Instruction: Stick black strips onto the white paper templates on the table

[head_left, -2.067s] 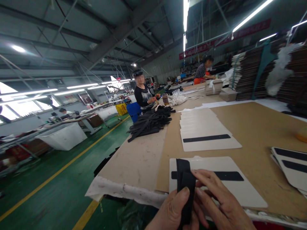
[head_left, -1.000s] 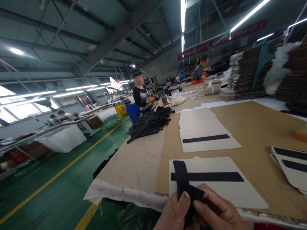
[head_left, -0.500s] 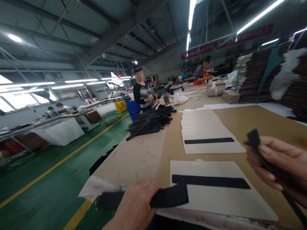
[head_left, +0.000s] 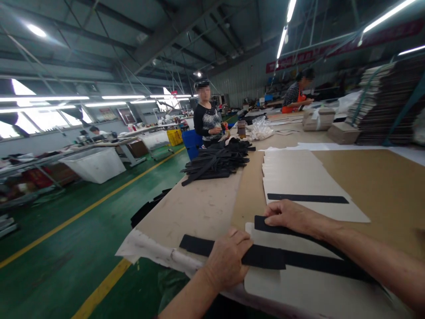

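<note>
My left hand (head_left: 229, 254) is closed around a short black strip (head_left: 267, 258) at the table's front edge. That strip's right end overlaps a longer black strip (head_left: 325, 264) lying across the near pale board (head_left: 299, 292). My right hand (head_left: 288, 217) pinches the end of another black strip (head_left: 261, 224) over the board's far edge; the rest of this strip trails back under my right forearm, partly hidden. Just beyond, overlapping pale boards (head_left: 292, 173) lie in a row, the nearest with a black strip (head_left: 308, 198) on it.
A heap of black strips (head_left: 215, 161) lies on the table's left side. Behind it a person (head_left: 209, 119) stands by a blue bin (head_left: 192, 144). Farther right are another person (head_left: 295, 95), a carton (head_left: 318, 119) and tall stacked sheets (head_left: 375, 102). Green floor (head_left: 133, 208) runs along the left.
My right hand has moved left and inward from the right side, bringing its strip's end over the near board. My left hand's strip now lies lower across the board's strip. The view has turned slightly left.
</note>
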Action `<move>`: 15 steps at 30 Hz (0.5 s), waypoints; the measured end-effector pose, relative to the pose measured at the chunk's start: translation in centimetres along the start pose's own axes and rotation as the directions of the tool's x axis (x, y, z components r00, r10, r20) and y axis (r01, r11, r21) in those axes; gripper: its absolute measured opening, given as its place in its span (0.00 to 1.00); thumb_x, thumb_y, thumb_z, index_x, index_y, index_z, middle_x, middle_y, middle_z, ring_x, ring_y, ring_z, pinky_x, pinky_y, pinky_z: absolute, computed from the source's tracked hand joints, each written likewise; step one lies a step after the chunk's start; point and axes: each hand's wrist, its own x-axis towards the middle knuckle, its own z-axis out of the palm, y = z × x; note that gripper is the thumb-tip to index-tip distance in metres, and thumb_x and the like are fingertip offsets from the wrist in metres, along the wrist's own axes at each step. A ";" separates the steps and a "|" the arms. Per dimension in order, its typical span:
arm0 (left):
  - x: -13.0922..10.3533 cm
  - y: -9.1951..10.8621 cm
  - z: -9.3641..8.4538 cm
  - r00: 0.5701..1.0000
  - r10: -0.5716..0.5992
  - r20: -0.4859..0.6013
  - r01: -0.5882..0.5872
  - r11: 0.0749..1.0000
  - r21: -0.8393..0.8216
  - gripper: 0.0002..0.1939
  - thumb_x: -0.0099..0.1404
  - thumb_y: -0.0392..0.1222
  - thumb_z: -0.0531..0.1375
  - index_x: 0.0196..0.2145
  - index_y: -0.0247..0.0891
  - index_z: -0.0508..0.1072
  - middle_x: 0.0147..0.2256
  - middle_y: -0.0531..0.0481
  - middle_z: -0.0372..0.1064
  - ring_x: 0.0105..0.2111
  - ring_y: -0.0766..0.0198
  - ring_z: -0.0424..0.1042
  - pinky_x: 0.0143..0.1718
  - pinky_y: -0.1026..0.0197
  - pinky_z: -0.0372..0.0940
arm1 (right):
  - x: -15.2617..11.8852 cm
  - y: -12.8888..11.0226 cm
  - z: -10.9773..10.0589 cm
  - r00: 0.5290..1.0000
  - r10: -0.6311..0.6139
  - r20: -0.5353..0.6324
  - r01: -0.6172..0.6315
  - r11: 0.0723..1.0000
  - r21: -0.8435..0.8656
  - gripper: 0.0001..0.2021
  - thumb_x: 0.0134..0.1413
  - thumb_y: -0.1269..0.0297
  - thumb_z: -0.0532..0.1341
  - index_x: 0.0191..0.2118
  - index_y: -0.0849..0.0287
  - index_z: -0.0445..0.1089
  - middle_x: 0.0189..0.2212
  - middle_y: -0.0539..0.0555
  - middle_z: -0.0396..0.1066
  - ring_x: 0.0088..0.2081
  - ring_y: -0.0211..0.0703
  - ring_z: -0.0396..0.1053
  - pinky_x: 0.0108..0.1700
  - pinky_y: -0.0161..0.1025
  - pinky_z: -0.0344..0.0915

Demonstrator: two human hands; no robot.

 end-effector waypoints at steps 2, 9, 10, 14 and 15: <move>-0.1 -0.2 0.2 1.000 0.004 -0.015 -0.005 1.000 -0.021 0.24 0.54 0.36 0.62 0.50 0.36 0.70 0.49 0.47 0.68 0.46 0.53 0.63 0.51 0.52 0.64 | 0.9 0.0 0.8 1.000 0.000 0.028 0.003 0.996 -0.085 0.10 0.46 0.60 0.61 0.33 0.60 0.73 0.26 0.48 0.71 0.28 0.32 0.63 0.30 0.31 0.56; -0.4 -0.4 0.8 0.999 0.021 -0.045 -0.023 0.999 -0.045 0.24 0.53 0.38 0.65 0.49 0.34 0.70 0.47 0.46 0.69 0.46 0.53 0.64 0.50 0.53 0.64 | 2.8 0.3 3.0 1.000 -0.004 0.024 0.009 0.982 -0.191 0.09 0.47 0.62 0.60 0.33 0.59 0.74 0.28 0.49 0.73 0.30 0.34 0.65 0.34 0.33 0.56; -0.4 -0.4 0.8 0.999 0.016 -0.043 -0.018 0.999 -0.041 0.24 0.53 0.38 0.65 0.49 0.34 0.70 0.47 0.46 0.69 0.46 0.53 0.64 0.50 0.54 0.64 | 3.0 0.4 3.1 1.000 -0.008 0.024 0.013 0.979 -0.203 0.09 0.47 0.62 0.60 0.33 0.58 0.74 0.28 0.49 0.73 0.30 0.34 0.65 0.34 0.33 0.56; -0.4 -0.4 0.8 1.000 0.003 -0.029 -0.004 0.999 -0.042 0.23 0.53 0.37 0.64 0.48 0.35 0.70 0.47 0.47 0.69 0.46 0.53 0.64 0.51 0.54 0.64 | 3.3 0.7 3.5 1.000 -0.003 0.010 0.006 0.968 -0.250 0.09 0.47 0.64 0.61 0.35 0.58 0.74 0.30 0.50 0.74 0.31 0.35 0.65 0.34 0.33 0.55; -0.4 -0.4 0.8 1.000 0.001 -0.028 -0.002 0.999 -0.043 0.23 0.53 0.38 0.64 0.49 0.36 0.70 0.47 0.47 0.69 0.46 0.53 0.64 0.51 0.54 0.64 | 3.3 0.7 3.6 1.000 -0.002 0.006 0.004 0.966 -0.259 0.09 0.47 0.65 0.61 0.35 0.58 0.74 0.30 0.50 0.74 0.31 0.35 0.65 0.34 0.33 0.55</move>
